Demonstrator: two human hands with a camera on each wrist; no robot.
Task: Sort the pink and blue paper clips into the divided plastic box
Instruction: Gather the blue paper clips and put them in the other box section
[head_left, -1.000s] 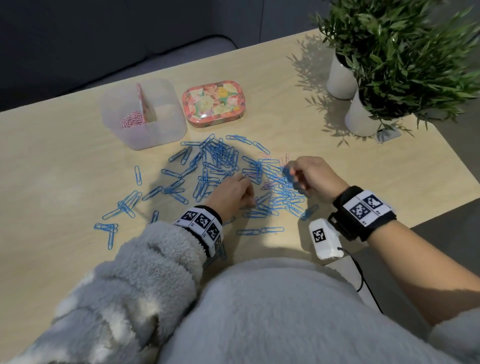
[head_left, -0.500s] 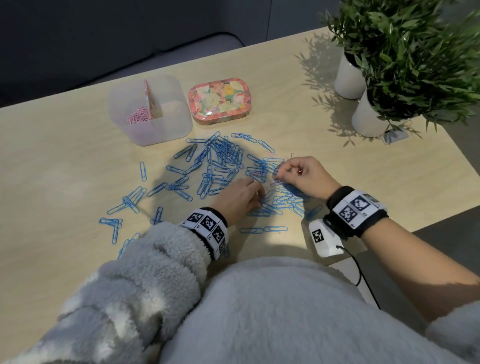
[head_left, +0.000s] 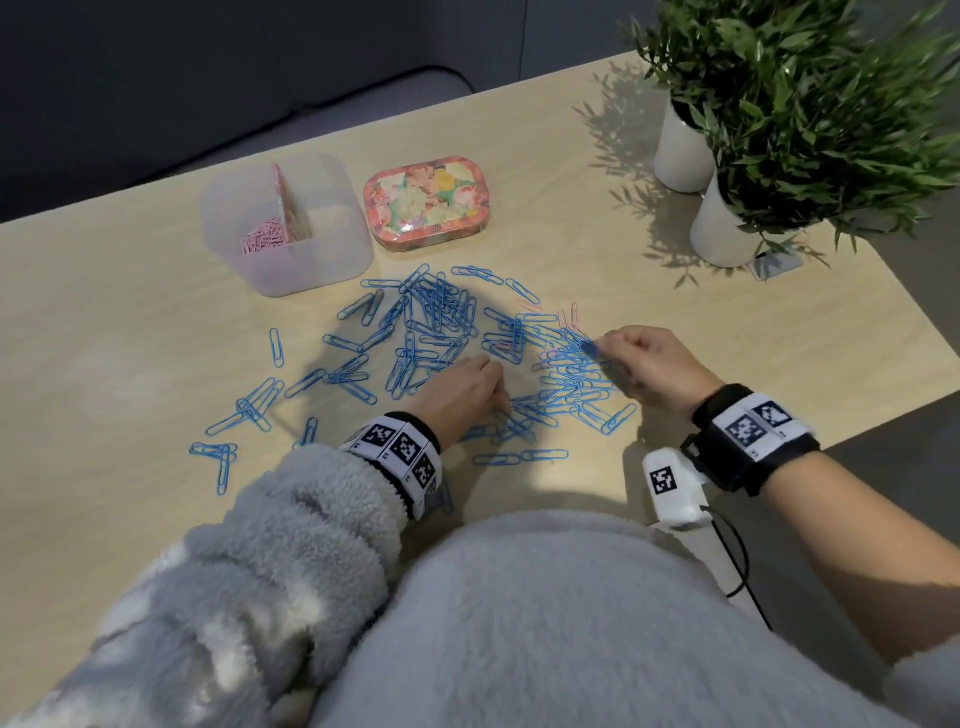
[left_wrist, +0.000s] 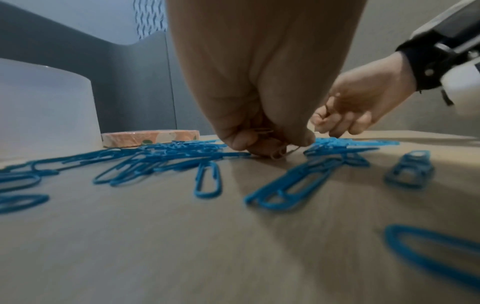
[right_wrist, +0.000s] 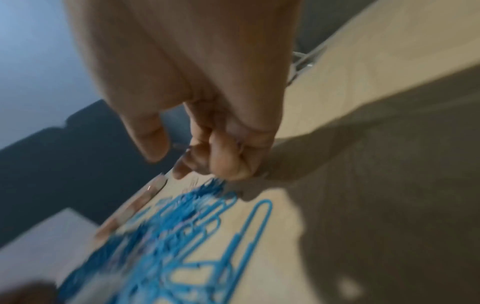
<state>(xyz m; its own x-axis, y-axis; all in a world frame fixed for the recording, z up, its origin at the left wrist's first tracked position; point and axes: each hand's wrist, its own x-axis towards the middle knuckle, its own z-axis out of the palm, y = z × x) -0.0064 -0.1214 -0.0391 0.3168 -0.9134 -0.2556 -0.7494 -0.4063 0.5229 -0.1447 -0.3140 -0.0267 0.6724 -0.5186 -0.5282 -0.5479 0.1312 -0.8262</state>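
The clear divided plastic box (head_left: 337, 260) stands at the back left, with pink clips (head_left: 262, 241) in its left compartment. Blue paper clips (head_left: 436, 317) lie spread over the table's middle, and a few loose pink clips (head_left: 569, 314) lie at the pile's far right edge. My left hand (head_left: 496, 400) rests low on the pile with curled fingers; the left wrist view shows it (left_wrist: 270, 146) pinching pale pink clips (left_wrist: 279, 153) against the table. My right hand (head_left: 605, 345) hovers at the pile's right side, and its curled fingers (right_wrist: 197, 162) hold a thin pink clip (right_wrist: 179, 146).
A floral tin (head_left: 426, 200) sits just right of the box. Two plants in white pots (head_left: 680, 156) (head_left: 722, 228) stand at the back right. The table's right edge (head_left: 883, 410) runs close to my right wrist.
My right hand reached forward to the pink clips at the pile's far edge, then came back slightly right. The left hand has stayed in place on the pile.
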